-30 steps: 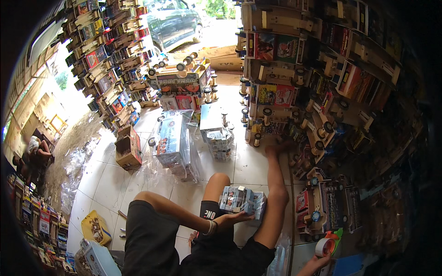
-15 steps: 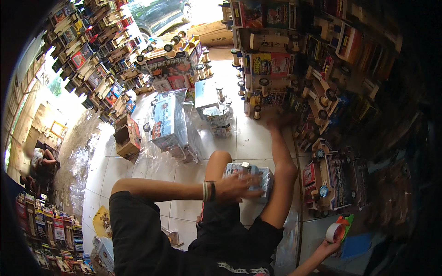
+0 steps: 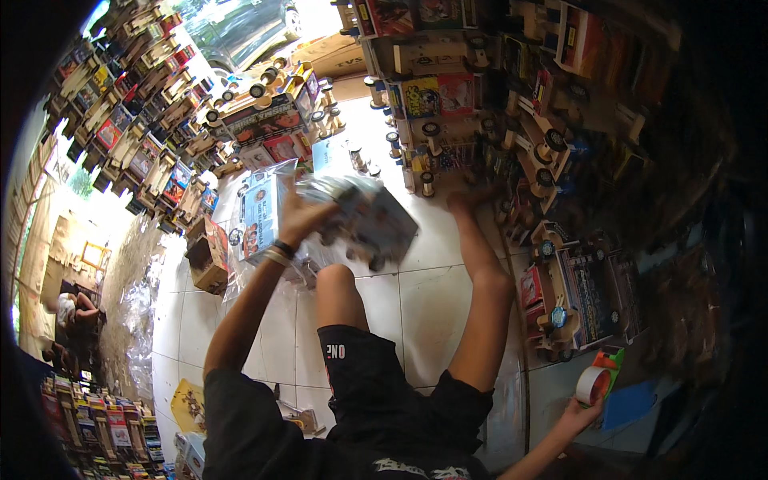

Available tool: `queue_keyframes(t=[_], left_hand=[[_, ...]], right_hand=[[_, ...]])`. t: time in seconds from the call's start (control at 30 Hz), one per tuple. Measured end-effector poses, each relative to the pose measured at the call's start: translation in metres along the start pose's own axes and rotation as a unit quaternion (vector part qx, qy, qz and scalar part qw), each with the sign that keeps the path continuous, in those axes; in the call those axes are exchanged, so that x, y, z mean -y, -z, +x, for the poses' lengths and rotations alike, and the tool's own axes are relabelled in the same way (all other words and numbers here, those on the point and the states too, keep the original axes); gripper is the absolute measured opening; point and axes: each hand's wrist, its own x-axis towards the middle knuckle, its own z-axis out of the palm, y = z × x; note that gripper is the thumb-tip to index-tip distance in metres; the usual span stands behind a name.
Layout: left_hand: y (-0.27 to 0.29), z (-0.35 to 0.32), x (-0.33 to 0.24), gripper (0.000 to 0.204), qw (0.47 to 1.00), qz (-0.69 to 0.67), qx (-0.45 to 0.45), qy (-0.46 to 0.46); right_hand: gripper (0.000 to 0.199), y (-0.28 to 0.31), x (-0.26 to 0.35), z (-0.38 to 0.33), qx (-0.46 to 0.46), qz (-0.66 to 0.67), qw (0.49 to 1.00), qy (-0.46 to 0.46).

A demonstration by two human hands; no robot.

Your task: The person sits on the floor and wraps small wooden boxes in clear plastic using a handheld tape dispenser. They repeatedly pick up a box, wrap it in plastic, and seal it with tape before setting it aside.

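Observation:
My left hand (image 3: 302, 212), with bands at its wrist, grips one end of a boxy toy truck (image 3: 374, 222) and holds it tilted above the tiles. The truck is pale blue and grey, looks plastic-wrapped, and is blurred by motion; some fingers are hidden behind it. Low at the right, my right hand (image 3: 579, 418) is closed around a tape dispenser (image 3: 610, 370) in green and orange, with a roll of pale tape (image 3: 593, 385). Just beyond my left hand stands a light-blue toy truck (image 3: 258, 210) in clear plastic.
A brown open box (image 3: 208, 254) stands left of the wrapped truck. Toy trucks are stacked at the far left (image 3: 132, 120) and far right (image 3: 436, 96). Another wooden truck (image 3: 588, 296) lies beside my right leg (image 3: 490, 292). A yellow container (image 3: 189, 404) sits at lower left.
My left hand has lifted the toy truck from between my legs and carried it forward and left. The right hand still holds the tape dispenser, and the view has shifted slightly.

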Motion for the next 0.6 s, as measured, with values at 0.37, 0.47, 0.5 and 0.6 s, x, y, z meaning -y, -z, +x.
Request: queue_keyframes(t=[0.37, 0.47, 0.5, 0.6], left_hand=[[0.021, 0.101, 0.081, 0.07, 0.811, -0.542, -0.124, 0.184], [-0.015, 0.148, 0.113, 0.067, 0.785, -0.542, -0.232, 0.188], [-0.016, 0.163, 0.124, 0.062, 0.78, -0.556, -0.211, 0.197], [-0.027, 0.197, 0.168, 0.059, 0.786, -0.543, -0.218, 0.2]], right_hand=[[0.048, -0.099, -0.039, -0.044, -0.189, -0.15, 0.956, 0.167], [0.051, -0.097, -0.036, -0.04, -0.222, -0.122, 0.952, 0.17], [0.052, -0.089, -0.034, -0.037, -0.227, -0.109, 0.952, 0.172], [0.046, -0.052, -0.024, -0.028, -0.138, -0.082, 0.978, 0.136]])
